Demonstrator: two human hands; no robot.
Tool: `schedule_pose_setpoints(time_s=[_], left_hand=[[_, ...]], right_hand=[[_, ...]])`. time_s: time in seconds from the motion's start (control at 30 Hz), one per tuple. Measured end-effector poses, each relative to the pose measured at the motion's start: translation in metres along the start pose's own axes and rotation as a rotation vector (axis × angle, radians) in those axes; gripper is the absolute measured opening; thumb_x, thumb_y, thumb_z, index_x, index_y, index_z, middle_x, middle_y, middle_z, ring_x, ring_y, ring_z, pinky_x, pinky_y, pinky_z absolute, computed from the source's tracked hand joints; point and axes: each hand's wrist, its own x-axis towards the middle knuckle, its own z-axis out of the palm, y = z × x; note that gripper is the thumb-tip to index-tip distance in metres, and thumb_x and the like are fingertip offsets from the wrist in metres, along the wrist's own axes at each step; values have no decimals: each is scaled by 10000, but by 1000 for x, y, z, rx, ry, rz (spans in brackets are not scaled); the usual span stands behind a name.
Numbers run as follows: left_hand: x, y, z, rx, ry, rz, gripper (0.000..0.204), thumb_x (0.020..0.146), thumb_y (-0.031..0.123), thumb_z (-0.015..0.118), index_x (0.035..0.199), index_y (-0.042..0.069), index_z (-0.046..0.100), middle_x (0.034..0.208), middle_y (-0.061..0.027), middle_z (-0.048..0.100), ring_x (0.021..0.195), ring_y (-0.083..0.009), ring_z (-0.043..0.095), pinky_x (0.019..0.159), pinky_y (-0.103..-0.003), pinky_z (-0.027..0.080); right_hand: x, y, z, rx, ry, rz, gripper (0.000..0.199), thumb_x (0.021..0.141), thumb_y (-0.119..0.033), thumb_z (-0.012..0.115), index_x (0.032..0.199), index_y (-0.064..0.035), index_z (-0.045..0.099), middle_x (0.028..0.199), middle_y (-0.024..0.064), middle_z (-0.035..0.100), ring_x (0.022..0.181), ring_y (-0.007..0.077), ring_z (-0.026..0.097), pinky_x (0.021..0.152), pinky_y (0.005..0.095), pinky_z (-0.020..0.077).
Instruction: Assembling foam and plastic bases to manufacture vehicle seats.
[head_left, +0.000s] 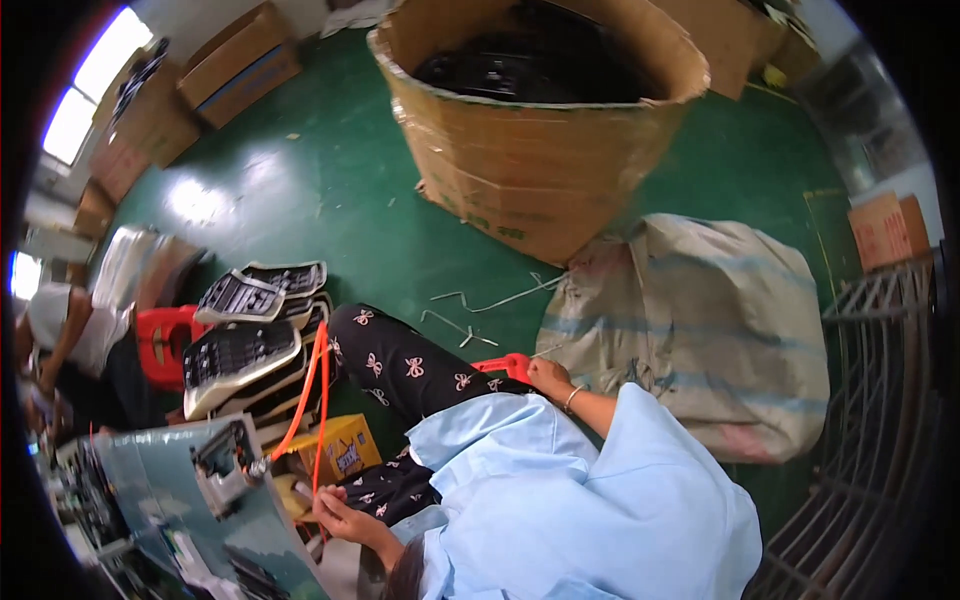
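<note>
My left hand point(345, 515) is beside the orange air hose point(307, 390), left of my knees, next to the worktable. Its fingers are curled together, and I cannot make out anything between them. My right hand point(548, 378) is closed at the edge of a red plastic stool point(508, 366) beside my right thigh. The hose loops down from a metal fitting point(258, 466) at the worktable point(150, 470). A yellow box point(345, 447) stands between the worktable and my legs.
A large cardboard bin point(530, 150) of black parts stands ahead. A bulging woven sack point(720, 330) lies right, near a metal rack point(860, 420). Bent wires point(500, 300) lie on the green floor. Stacked black-and-cream panels point(240, 360) and another person point(75, 330) are left.
</note>
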Motion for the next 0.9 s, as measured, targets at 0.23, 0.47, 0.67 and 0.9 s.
schedule_pose_setpoints(time_s=[0.23,0.47,0.67,0.9], left_hand=[[32,31,98,174,-372,14,337,929,210,537,1152,-38,492,1074,-113,543,879,-159,553,756,-273,466],[97,-46,99,550,-333,290,318,887,205,580,1077,-45,529,929,-120,573,860,-233,529,808,-330,417],[134,-95,97,520,-371,53,238,904,265,559,957,33,554,759,-15,500,688,-120,468,593,-249,379],[115,-79,97,526,-168,-400,155,876,280,589,917,137,545,688,48,478,583,-58,441,491,-197,332]], right_hand=[[-15,138,14,-163,33,337,235,795,-287,491,849,-120,648,882,154,655,855,370,613,752,464,482],[55,194,-55,-11,241,666,224,801,-232,607,1005,-140,596,1007,170,631,949,362,594,803,442,489],[173,251,-156,223,569,505,545,832,-252,608,1340,-232,411,1197,135,568,1090,329,537,885,420,455],[270,261,-214,1945,895,652,625,826,-450,617,1352,-204,386,1346,89,453,1207,345,445,945,503,379]])
